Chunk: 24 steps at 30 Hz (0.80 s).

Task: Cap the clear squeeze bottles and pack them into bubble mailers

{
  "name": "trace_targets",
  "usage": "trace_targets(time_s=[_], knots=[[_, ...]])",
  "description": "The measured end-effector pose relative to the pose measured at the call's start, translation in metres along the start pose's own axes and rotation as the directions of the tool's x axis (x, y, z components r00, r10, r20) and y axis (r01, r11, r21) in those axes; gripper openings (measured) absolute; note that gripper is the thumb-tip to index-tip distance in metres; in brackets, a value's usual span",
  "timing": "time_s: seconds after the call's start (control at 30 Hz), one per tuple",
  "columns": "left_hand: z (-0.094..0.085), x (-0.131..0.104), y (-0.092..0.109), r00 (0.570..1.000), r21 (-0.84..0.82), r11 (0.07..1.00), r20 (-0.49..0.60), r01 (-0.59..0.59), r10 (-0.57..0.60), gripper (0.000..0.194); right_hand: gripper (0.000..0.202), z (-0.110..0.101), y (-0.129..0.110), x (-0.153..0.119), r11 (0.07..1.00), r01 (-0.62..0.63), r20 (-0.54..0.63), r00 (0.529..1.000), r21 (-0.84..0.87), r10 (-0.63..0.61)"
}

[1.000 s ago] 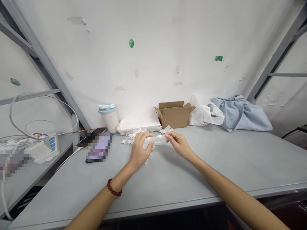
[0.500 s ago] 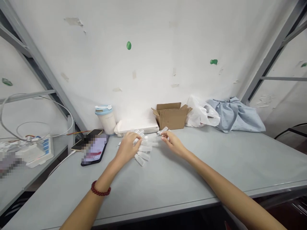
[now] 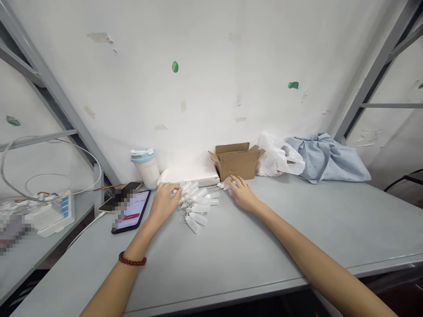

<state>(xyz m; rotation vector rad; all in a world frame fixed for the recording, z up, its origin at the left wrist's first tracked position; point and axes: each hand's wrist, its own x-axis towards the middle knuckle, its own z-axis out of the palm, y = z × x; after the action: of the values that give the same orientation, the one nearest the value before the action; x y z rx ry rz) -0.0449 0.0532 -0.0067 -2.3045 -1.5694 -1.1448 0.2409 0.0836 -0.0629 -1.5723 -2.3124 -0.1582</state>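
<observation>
Several small translucent white bottles (image 3: 200,208) with thin loops lie in a pile at the middle of the grey table. At the pile's left edge is my left hand (image 3: 165,199), its fingers curved and thumb near the bottles; whether it pinches something is too small to tell. My right hand (image 3: 243,193) rests palm down to the right of the pile, fingers spread, touching a few small bottles (image 3: 226,183) in front of the cardboard box. A dark red bead bracelet (image 3: 132,259) circles my left wrist.
Behind the pile stand an open cardboard box (image 3: 237,165), a white stack (image 3: 190,174) and a lidded cup (image 3: 147,169). Two phones (image 3: 131,212) lie at the left. A white plastic bag (image 3: 276,156) and blue cloth (image 3: 327,158) sit at the back right, against the wall.
My left hand has moved left off the pile, uncovering more bottles. My right hand has opened from a pinch, shifted slightly right and now lies over bottles near the box.
</observation>
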Motion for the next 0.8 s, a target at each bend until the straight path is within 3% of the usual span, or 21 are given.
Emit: trace_targets(time_s=[0.3, 0.4, 0.67, 0.8], knots=[[0.003, 0.003, -0.026, 0.987, 0.099, 0.983, -0.063, 0.152, -0.146, 0.023, 0.051, 0.003, -0.002, 0.007, 0.991, 0.126, -0.048, 0.991, -0.040, -0.128], [0.005, 0.002, -0.030, 0.984, 0.103, 0.979, -0.052, 0.174, -0.170, 0.023, 0.047, 0.002, -0.003, 0.008, 0.994, 0.108, -0.062, 0.992, -0.031, -0.110], [0.006, 0.000, -0.011, 0.994, 0.050, 0.993, -0.032, 0.104, -0.103, 0.020, 0.034, -0.005, -0.003, 0.009, 0.992, 0.048, -0.025, 0.999, 0.115, -0.045], [0.010, -0.004, 0.003, 0.998, 0.010, 1.000, -0.056, 0.007, -0.006, 0.017, 0.030, -0.005, -0.005, 0.006, 0.980, 0.019, 0.017, 1.000, 0.198, -0.023]])
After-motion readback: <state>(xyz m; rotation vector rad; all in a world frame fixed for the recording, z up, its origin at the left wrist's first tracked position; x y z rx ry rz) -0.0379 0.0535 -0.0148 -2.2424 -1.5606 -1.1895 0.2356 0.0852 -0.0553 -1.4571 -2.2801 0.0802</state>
